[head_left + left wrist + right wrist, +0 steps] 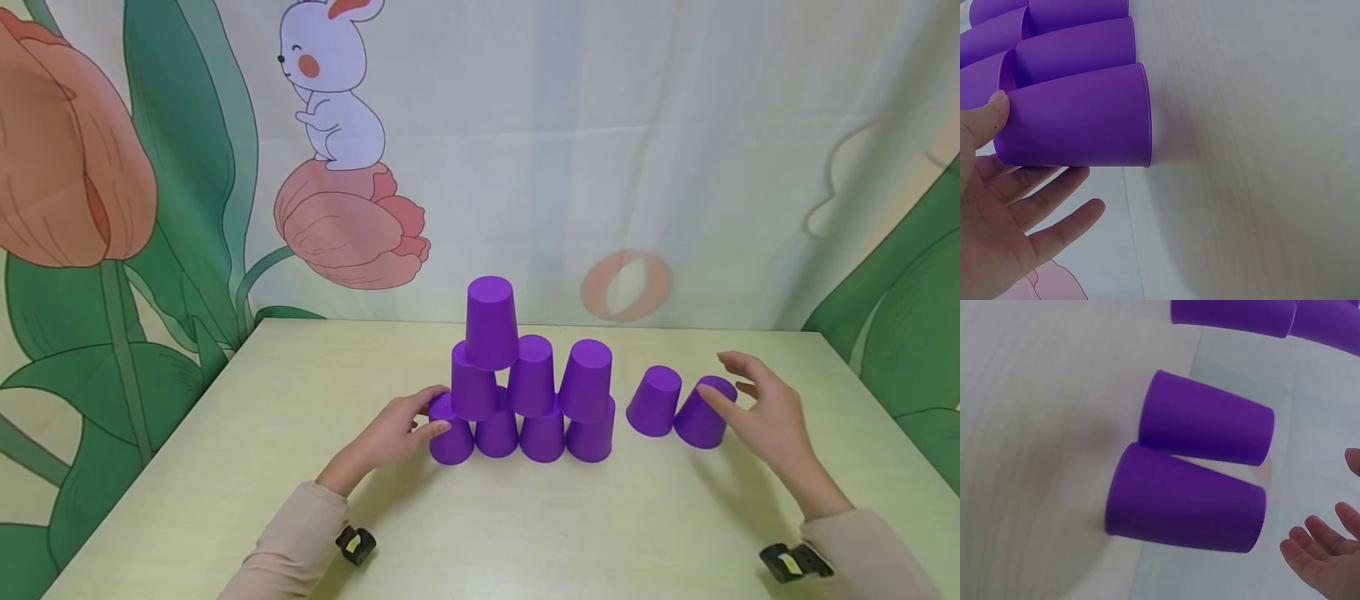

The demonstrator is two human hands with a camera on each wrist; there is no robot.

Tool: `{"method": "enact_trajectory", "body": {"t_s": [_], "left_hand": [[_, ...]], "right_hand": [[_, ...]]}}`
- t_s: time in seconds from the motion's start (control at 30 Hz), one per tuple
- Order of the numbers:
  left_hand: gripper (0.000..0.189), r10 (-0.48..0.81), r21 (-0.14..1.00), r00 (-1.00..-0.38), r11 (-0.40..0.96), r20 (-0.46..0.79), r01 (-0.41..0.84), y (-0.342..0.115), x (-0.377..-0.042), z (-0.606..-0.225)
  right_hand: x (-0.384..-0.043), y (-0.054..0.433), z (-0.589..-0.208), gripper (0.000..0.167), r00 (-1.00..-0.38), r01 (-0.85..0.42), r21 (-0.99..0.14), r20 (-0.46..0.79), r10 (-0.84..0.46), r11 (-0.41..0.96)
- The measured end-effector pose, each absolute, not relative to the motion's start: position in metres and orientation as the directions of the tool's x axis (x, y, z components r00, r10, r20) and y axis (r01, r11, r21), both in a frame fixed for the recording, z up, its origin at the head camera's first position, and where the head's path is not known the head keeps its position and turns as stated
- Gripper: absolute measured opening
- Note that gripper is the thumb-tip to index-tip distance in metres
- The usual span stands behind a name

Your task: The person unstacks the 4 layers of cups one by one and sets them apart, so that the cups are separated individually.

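Purple inverted cup stack (531, 377), between the side edges of the table (525, 533) | left hand (397, 429) pinching its bottom-left cup (452, 443) | right hand (768, 414) released, fingers spread beside the rightmost cup (699, 422), nearer the right edge

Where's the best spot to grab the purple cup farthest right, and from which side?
I'd grip the rightmost cup around its upper wall, coming from above and the right, near the right hand. It stands upside down, so its narrower end should fit the fingers more easily, and the neighbouring cup crowds its left.
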State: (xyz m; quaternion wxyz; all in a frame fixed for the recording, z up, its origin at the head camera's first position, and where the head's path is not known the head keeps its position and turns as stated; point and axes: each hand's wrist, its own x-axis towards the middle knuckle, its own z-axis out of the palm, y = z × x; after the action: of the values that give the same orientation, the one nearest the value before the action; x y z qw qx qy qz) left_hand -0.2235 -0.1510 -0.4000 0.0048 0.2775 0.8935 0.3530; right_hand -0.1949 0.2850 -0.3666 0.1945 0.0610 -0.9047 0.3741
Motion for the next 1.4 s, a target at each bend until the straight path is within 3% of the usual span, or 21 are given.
{"method": "enact_trajectory", "body": {"t_s": [0.23, 0.57, 0.9, 1.4], "left_hand": [[0.044, 0.500, 0.639, -0.847, 0.595, 0.181, 0.487, -0.151, -0.223, -0.399], [0.043, 0.496, 0.630, -0.848, 0.602, 0.187, 0.491, -0.152, -0.224, -0.401], [0.047, 0.516, 0.614, -0.818, 0.568, 0.252, 0.548, -0.152, -0.222, -0.401], [0.043, 0.506, 0.624, -0.838, 0.593, 0.202, 0.509, -0.152, -0.223, -0.401]], "right_hand": [[-0.211, 0.290, -0.390, 0.056, -0.912, -0.249, -0.673, 0.405, 0.066, 0.696], [-0.183, 0.249, -0.343, 0.051, -0.882, -0.372, -0.643, 0.469, -0.039, 0.670], [-0.182, 0.224, -0.331, 0.053, -0.836, -0.489, -0.617, 0.533, -0.129, 0.617], [-0.180, 0.199, -0.315, 0.050, -0.806, -0.556, -0.632, 0.568, -0.166, 0.539]]}}
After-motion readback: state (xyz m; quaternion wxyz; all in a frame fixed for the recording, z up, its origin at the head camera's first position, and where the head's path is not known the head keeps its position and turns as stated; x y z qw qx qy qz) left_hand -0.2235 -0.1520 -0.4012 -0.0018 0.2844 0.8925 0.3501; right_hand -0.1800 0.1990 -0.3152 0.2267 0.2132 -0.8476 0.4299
